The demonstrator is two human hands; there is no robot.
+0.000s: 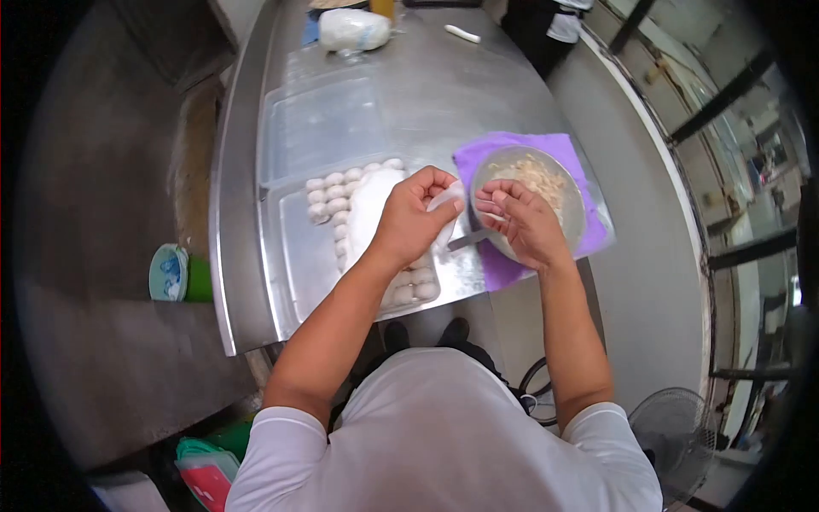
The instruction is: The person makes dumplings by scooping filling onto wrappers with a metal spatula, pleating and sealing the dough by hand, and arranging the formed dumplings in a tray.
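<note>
My left hand (414, 213) is closed, pinching a thin white dough wrapper (447, 198) between thumb and fingers. It is raised over the right side of a clear plastic container (294, 256) holding rows of round white dough balls (333, 189), partly covered by a smooth white mass (368, 205). Over the left part of a metal bowl (573, 224) hovers my right hand (522, 224), its fingers loosely curled and apart, with nothing visible in them. Pale shredded filling (539, 177) fills the bowl. A flat grey utensil (467, 241) extends left from the bowl's edge; the right hand hides its other end.
The bowl stands on a purple cloth (478, 154) at the steel table's right edge. A clear lid (320, 124) lies behind the container. Farther back are a wrapped white bundle (352, 31) and a white stick-shaped piece (462, 33). Another person (537, 34) stands beyond.
</note>
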